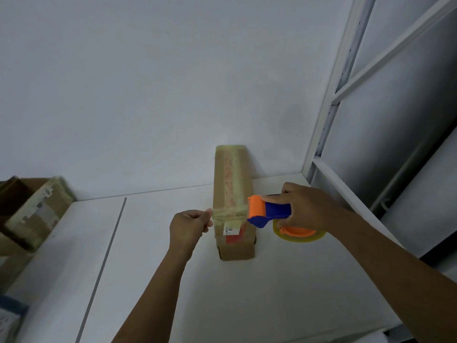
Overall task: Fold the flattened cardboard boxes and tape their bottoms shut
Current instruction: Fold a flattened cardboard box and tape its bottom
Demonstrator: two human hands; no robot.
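White wall (148, 82) fills the upper view. White table (173, 280) below it, w/ a thin dark seam running down its L part. Grey metal rack (331, 102) stands along the R side.

Long cardboard box (222, 184) lies on the table, far end against the wall, near end pointing at me. Old yellowish tape runs lengthwise along its top. More taped boxes (32, 214) stacked at the table's far L edge, blurred.

My right hand (309, 206) is just R of the box: fingers wrapped round the handle of the blue/orange tape dispenser (274, 210), whose orange roller end touches the box's R top edge. Tape roll (299, 237) hangs under my palm, above the table.

My left hand (189, 227) is at the box's L side, fingers curled in, thumb + forefinger pinching the free end of the tape strip (228, 214), which is stretched crosswise over the box between both hands.

Small white/red label (233, 231) sits just nearer to me than the strip; print too small to read.
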